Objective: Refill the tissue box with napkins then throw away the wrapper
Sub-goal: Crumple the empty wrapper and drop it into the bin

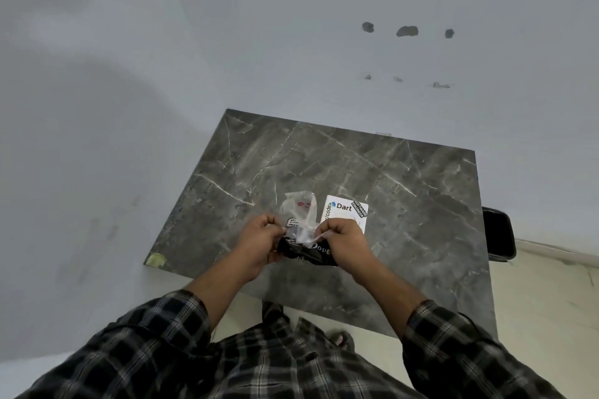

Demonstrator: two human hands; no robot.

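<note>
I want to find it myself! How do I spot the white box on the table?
Look at the dark marble table by the wall. The white box lies just beyond the right hand, beside the clear wrapper. Only it has stickers, one reading "Dart".

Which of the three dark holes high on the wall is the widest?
The middle dark hole: an elongated patch, wider than the small left hole and right hole.

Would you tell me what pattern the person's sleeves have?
Black, grey and white plaid on both sleeves, clearest in the head view.

wrapper [299, 214] print blurred, box [345, 212] half hidden
</note>
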